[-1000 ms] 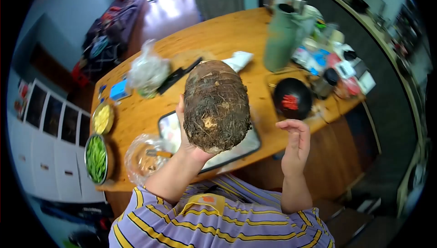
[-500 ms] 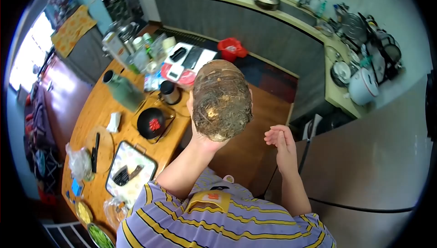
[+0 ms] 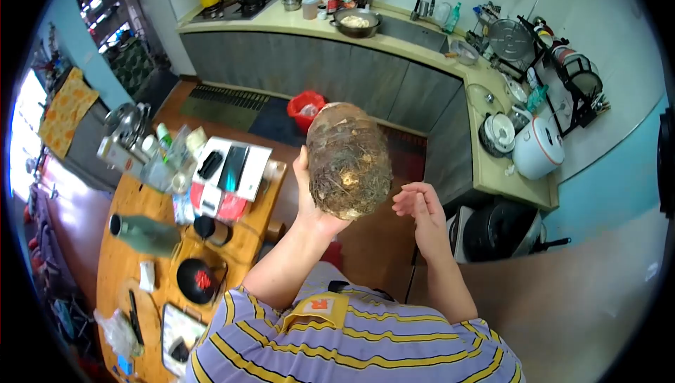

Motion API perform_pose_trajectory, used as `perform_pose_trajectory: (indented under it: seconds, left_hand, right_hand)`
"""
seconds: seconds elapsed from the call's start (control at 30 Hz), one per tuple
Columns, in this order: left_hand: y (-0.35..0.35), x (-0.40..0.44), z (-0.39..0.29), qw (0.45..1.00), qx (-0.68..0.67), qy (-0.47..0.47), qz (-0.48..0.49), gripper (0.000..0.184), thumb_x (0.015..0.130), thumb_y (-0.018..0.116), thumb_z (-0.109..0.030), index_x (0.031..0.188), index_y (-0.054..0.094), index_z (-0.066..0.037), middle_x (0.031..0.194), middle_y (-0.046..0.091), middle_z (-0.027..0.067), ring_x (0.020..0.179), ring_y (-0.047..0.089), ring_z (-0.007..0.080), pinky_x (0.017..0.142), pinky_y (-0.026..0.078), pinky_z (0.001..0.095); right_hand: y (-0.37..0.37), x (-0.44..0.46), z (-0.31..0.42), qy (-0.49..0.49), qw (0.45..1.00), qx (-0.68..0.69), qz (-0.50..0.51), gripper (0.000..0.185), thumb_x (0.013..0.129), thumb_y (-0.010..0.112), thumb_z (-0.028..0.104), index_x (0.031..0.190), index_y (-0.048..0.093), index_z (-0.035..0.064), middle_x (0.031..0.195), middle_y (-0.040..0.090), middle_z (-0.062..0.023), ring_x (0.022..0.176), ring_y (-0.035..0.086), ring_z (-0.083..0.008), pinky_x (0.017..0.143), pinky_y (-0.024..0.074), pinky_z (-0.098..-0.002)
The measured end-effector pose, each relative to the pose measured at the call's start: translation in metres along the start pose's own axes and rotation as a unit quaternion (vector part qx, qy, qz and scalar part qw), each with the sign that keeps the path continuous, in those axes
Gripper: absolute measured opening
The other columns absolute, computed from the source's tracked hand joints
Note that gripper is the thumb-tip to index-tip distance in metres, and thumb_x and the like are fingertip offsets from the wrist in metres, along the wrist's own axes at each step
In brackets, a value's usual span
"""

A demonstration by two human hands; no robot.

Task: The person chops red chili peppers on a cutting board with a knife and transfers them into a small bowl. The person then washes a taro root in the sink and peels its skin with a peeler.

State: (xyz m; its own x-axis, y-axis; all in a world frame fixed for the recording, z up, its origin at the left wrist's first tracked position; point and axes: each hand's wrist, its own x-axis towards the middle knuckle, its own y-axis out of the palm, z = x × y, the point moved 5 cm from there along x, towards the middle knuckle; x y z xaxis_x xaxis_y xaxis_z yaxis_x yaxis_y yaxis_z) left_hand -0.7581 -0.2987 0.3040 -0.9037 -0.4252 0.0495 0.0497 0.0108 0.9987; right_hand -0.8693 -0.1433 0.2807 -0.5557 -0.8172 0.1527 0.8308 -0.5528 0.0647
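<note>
A large brown taro root, rough and hairy, fills the middle of the view. My left hand holds it from below and along its left side, with the thumb up its flank. Just right of the root, touching nothing that I can see, is my right hand, its fingers slightly curled and the thumb apart from them.
At the left the wooden table bears a green flask, a black bowl with red pieces, a knife and a tray. Beyond are a red bin, a counter with a sink, and a rice cooker.
The view has swung right, from the table towards the kitchen counter and sink. The root has stayed in my left hand. My right hand has come a little nearer to it.
</note>
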Motion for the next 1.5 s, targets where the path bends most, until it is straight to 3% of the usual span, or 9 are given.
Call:
perform_pose_trajectory:
  seconds: [0.27, 0.53, 0.73, 1.0, 1.2, 1.33, 1.5]
  left_hand:
    - [-0.01, 0.181, -0.09, 0.994, 0.101, -0.026, -0.039, 0.078, 0.092, 0.053, -0.068, 0.145, 0.052, -0.011, 0.139, 0.061, 0.0122, 0.124, 0.062, 0.0307, 0.105, 0.052, 0.0508]
    - [-0.051, 0.352, -0.122, 0.983, 0.15, -0.051, -0.096, 0.078, 0.091, 0.058, -0.066, 0.147, 0.049, -0.012, 0.142, 0.059, 0.0129, 0.127, 0.059, 0.0318, 0.109, 0.048, 0.052]
    - [-0.075, 0.5, -0.119, 0.984, 0.118, -0.075, -0.113, 0.075, 0.093, 0.055, -0.066, 0.146, 0.051, -0.013, 0.141, 0.06, 0.012, 0.126, 0.06, 0.032, 0.109, 0.049, 0.0523]
    - [-0.099, 0.723, -0.125, 0.966, 0.224, -0.043, -0.123, 0.079, 0.091, 0.059, -0.065, 0.149, 0.048, -0.012, 0.144, 0.058, 0.0144, 0.129, 0.058, 0.0338, 0.11, 0.048, 0.0534]
    - [-0.157, 0.868, -0.137, 0.966, 0.176, -0.07, -0.175, 0.068, 0.095, 0.062, -0.052, 0.146, 0.049, -0.01, 0.143, 0.058, 0.0135, 0.13, 0.057, 0.0336, 0.113, 0.045, 0.0527]
    - [-0.22, 0.971, -0.155, 0.955, 0.163, -0.103, -0.223, 0.065, 0.095, 0.066, -0.049, 0.145, 0.05, -0.01, 0.142, 0.059, 0.0131, 0.129, 0.058, 0.0328, 0.112, 0.046, 0.0534]
    - [-0.265, 1.102, -0.164, 0.941, 0.162, -0.146, -0.258, 0.067, 0.095, 0.066, -0.05, 0.146, 0.049, -0.011, 0.143, 0.059, 0.0139, 0.129, 0.058, 0.0334, 0.111, 0.047, 0.0544]
  right_hand:
    - [-0.03, 0.211, -0.016, 0.053, 0.998, -0.02, 0.024, 0.026, 0.112, 0.044, 0.025, 0.124, 0.057, 0.0059, 0.107, 0.066, -0.0059, 0.093, 0.063, -0.0131, 0.087, 0.0516, -0.0288]
    - [-0.089, 0.353, -0.07, 0.082, 0.996, -0.031, -0.012, 0.026, 0.111, 0.046, 0.024, 0.126, 0.057, 0.0051, 0.107, 0.066, -0.0058, 0.092, 0.063, -0.012, 0.082, 0.0514, -0.0278]
    - [-0.167, 0.487, -0.086, 0.042, 0.998, -0.042, -0.033, 0.027, 0.112, 0.044, 0.024, 0.126, 0.056, 0.0045, 0.107, 0.066, -0.0068, 0.092, 0.063, -0.0127, 0.083, 0.0518, -0.0277]
    - [-0.328, 0.696, -0.137, 0.045, 0.99, -0.104, -0.078, 0.027, 0.112, 0.045, 0.025, 0.125, 0.057, 0.0059, 0.106, 0.066, -0.0052, 0.089, 0.062, -0.0102, 0.08, 0.0504, -0.0251]
    - [-0.411, 0.826, -0.199, 0.147, 0.979, -0.098, -0.098, 0.025, 0.111, 0.046, 0.024, 0.126, 0.056, 0.0061, 0.107, 0.066, -0.0069, 0.091, 0.063, -0.0135, 0.082, 0.0514, -0.0288]
    - [-0.466, 0.909, -0.252, 0.156, 0.976, -0.103, -0.11, 0.025, 0.111, 0.045, 0.023, 0.128, 0.056, 0.0066, 0.107, 0.066, -0.006, 0.092, 0.062, -0.0131, 0.082, 0.0512, -0.0285]
    - [-0.54, 0.997, -0.319, 0.284, 0.936, -0.016, -0.209, 0.03, 0.109, 0.051, 0.026, 0.131, 0.058, 0.0083, 0.116, 0.069, -0.007, 0.102, 0.063, -0.0141, 0.087, 0.0493, -0.0272]
